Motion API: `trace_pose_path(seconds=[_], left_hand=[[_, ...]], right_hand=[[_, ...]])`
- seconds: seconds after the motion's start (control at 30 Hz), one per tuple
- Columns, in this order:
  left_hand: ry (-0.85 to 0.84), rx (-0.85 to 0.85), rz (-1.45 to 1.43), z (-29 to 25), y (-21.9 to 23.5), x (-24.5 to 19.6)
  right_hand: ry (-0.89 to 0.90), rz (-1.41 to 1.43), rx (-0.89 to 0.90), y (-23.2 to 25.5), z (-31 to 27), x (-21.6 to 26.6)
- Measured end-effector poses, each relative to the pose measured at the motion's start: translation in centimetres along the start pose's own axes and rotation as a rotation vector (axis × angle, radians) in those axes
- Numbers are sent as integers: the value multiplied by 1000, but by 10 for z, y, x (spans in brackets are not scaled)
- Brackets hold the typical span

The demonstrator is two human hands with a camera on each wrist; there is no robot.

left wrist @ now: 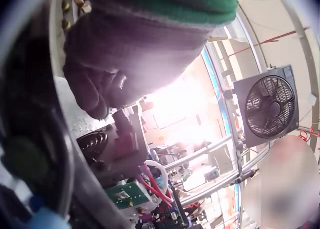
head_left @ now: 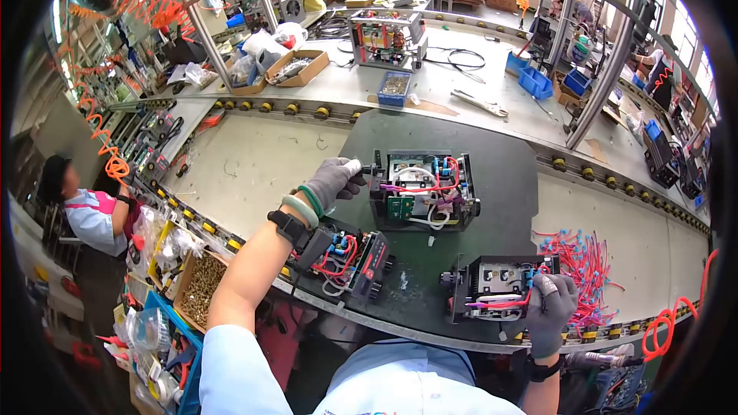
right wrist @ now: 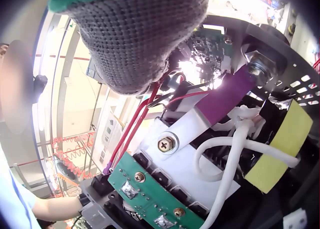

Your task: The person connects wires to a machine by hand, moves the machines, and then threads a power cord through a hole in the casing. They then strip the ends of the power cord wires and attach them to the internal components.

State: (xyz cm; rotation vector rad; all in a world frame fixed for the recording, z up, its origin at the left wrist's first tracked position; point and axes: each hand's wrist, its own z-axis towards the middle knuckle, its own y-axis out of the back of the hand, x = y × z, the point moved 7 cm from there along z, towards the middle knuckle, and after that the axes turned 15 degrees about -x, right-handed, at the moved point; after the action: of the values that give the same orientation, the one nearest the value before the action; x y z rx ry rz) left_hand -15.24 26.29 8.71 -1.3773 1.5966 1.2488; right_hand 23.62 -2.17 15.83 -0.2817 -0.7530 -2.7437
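Note:
My gloved left hand (head_left: 334, 183) has its fingers curled at the black fitting on the left side of the middle open unit (head_left: 427, 219); in the left wrist view the hand (left wrist: 130, 54) is beside that unit's dark panel (left wrist: 117, 166). My gloved right hand (head_left: 552, 311) is at the right end of the front right unit (head_left: 492, 280), fingers bent at its red wires. The right wrist view shows those red wires (right wrist: 135, 126) running under the glove (right wrist: 137, 39), near a green board (right wrist: 150, 194); the fingertips are hidden. A third unit (head_left: 346, 261) sits tilted below my left forearm.
Red wires with blue ends (head_left: 580, 280) lie piled right of the front unit. The units rest on a dark mat (head_left: 492, 138). Beyond the rollers are a blue bin (head_left: 394, 88) and a larger unit (head_left: 387, 37). A box of brass parts (head_left: 202, 284) stands at left.

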Motion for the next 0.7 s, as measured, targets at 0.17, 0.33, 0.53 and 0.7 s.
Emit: trace_pose_path(seconds=[0.17, 0.33, 0.53, 0.7], left_hand=[[-59, 4, -7, 5, -1, -2], [-61, 32, 1, 3, 2, -3], [-97, 21, 30, 1, -1, -11], [-266, 127, 154, 3, -6, -18]], right_hand=[[-2, 20, -38, 0, 1, 1], [-8, -13, -29, 0, -1, 1], [-4, -33, -15, -2, 1, 2], [-13, -47, -17, -3, 1, 1]])
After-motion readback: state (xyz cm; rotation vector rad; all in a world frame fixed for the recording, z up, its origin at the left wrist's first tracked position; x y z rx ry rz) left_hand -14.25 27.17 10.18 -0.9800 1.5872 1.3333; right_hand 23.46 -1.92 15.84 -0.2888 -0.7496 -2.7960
